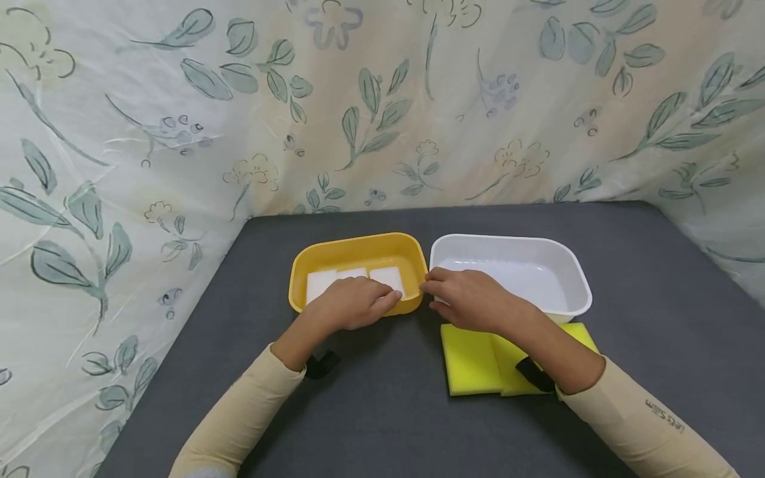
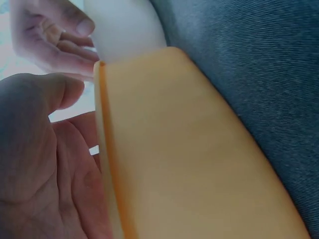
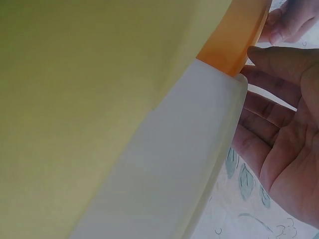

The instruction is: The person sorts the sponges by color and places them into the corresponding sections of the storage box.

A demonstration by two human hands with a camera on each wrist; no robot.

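A yellow-orange plastic basin [image 1: 415, 262] stands at the left with several white square pieces [image 1: 321, 282] inside. My left hand [image 1: 355, 302] reaches over its near rim, and the fingers are loosely bent, with nothing seen in them. Beside it, almost touching, is a white plastic basin [image 1: 538, 275]. My right hand [image 1: 472, 299] is at the white basin's near left corner, its fingertips by the gap between the two rims. In the right wrist view the right fingers [image 3: 264, 119] extend over the white rim, holding nothing. Whether the fingertips touch the basins I cannot tell.
Flat yellow square pieces [image 1: 472, 365] overlap on the dark grey table [image 1: 382, 411] in front of the white basin, partly under my right forearm. A curtain with leaf and flower prints [image 1: 382, 99] hangs behind and at both sides of the table.
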